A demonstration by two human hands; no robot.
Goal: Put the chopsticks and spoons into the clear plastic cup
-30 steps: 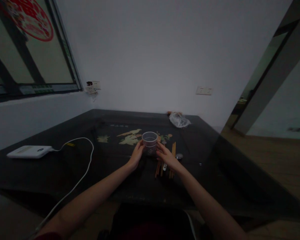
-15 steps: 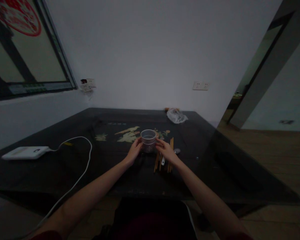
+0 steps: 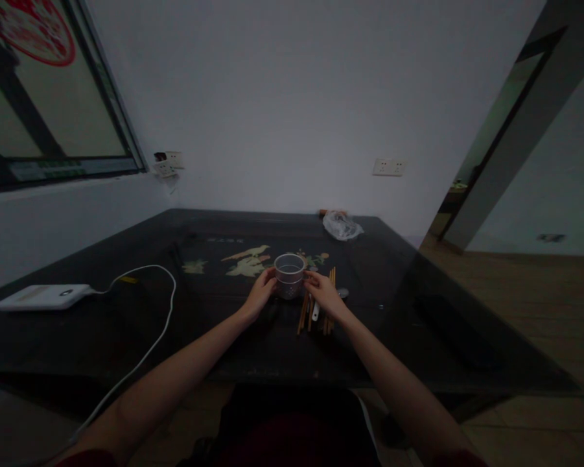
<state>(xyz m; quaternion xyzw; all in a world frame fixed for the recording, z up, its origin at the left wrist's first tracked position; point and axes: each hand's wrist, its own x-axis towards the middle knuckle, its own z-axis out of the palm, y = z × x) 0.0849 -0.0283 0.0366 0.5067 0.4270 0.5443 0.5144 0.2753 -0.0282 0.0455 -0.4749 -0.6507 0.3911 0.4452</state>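
Observation:
A grey chopstick holder (image 3: 290, 288), round with a rimmed open top and small holes low on its side, stands upright in front of me. My left hand (image 3: 262, 291) grips its left side, thumb and fingers closed against the wall. On the opposite side, my right hand (image 3: 323, 290) holds it with its fingertips. Several wooden chopsticks (image 3: 303, 314) lie on the table just right of the holder, partly beneath my right hand. Among them is a white spoon handle (image 3: 315, 312), and a spoon's bowl (image 3: 343, 293) shows past my right wrist.
The dark glossy table (image 3: 214, 350) has a bird-and-flower picture. A white power bank or similar device (image 3: 43, 297) with a white cable (image 3: 170, 305) lies left. Toward the wall is a clear plastic bag (image 3: 341, 226); a dark flat object (image 3: 459, 331) lies right.
The view has shifted slightly. Both hands stay on the chopstick holder, which has barely moved; the chopsticks and spoons lie as before.

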